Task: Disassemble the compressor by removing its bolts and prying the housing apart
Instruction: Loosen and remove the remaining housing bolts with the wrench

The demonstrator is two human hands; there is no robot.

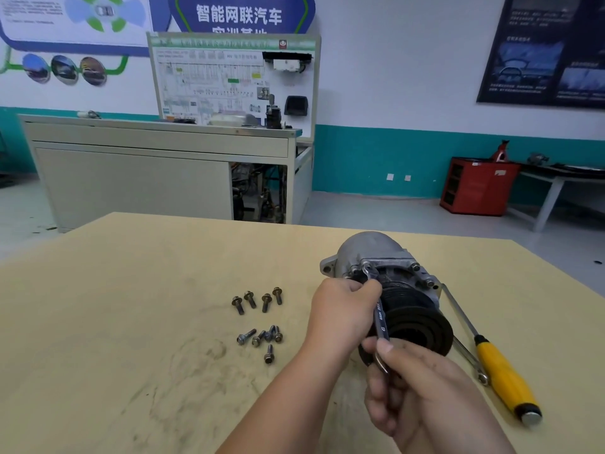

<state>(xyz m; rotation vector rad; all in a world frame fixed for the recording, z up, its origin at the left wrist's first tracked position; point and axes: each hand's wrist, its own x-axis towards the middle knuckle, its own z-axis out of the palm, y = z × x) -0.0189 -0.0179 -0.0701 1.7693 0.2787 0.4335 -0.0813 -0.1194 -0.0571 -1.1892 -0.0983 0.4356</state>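
The compressor (386,283) lies on its side at right of centre on the worktop (131,322), grey housing away from me, black pulley toward me. My left hand (343,309) rests against it, closed round the wrench (379,319) near its head; my right hand (422,388), lower right, pinches the wrench's tail. Loose bolts (258,319) lie left.

White walls (393,77) with a teal band and posters (543,50); grey floor (360,208); a beige cabinet (131,178) far left, a red cabinet (474,188) far right.
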